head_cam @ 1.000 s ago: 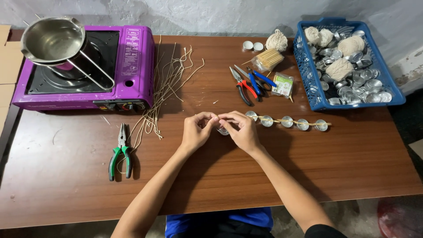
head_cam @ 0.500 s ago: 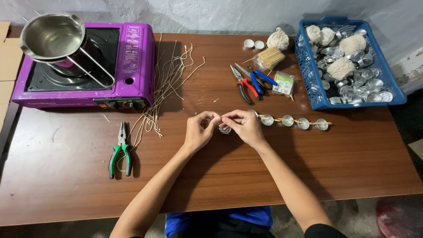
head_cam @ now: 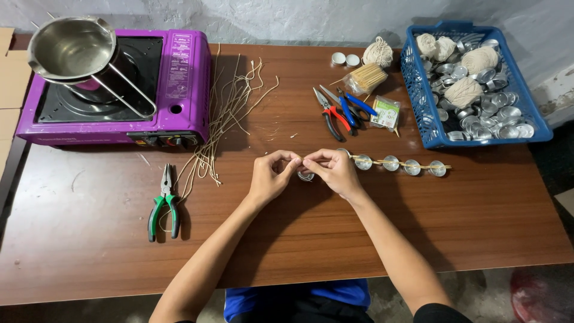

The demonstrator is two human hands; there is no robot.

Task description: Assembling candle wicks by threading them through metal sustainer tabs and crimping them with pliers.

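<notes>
- Fingers first: the left hand point(head_cam: 272, 176) and right hand point(head_cam: 333, 172) meet at the middle of the frame, fingertips pinched together over a small metal tealight cup point(head_cam: 306, 176) that sits on the worktop between them; whether they grip the cup itself or a thin wick at its mouth is too small to tell
- What has changed: very little over the last second; both hands have stayed on the same spot with only slight shifts of the fingers, and the row has not grown, so my judgement is that fine work on this one cup is ongoing and unfinished
- Just right of the right hand, a row of four tealight cups point(head_cam: 399, 164) lies in a line, with a thin stick point(head_cam: 418, 163) across their tops
- Further out: red and blue pliers point(head_cam: 338, 110), a bundle of wooden sticks point(head_cam: 366, 76) and a ball of twine point(head_cam: 378, 54) in the upper middle; a blue basket point(head_cam: 418, 90) of empty cups and twine balls at upper right
- Left side: loose cut wicks point(head_cam: 230, 113) fan across the wood; green-handled pliers point(head_cam: 164, 203) lie below them; a purple portable stove point(head_cam: 185, 90) carries a steel pouring pot point(head_cam: 72, 51) at upper left
- Surface and room: a brown wooden worktop point(head_cam: 478, 227); a rough pale wall point(head_cam: 299, 18) runs along the top edge
</notes>
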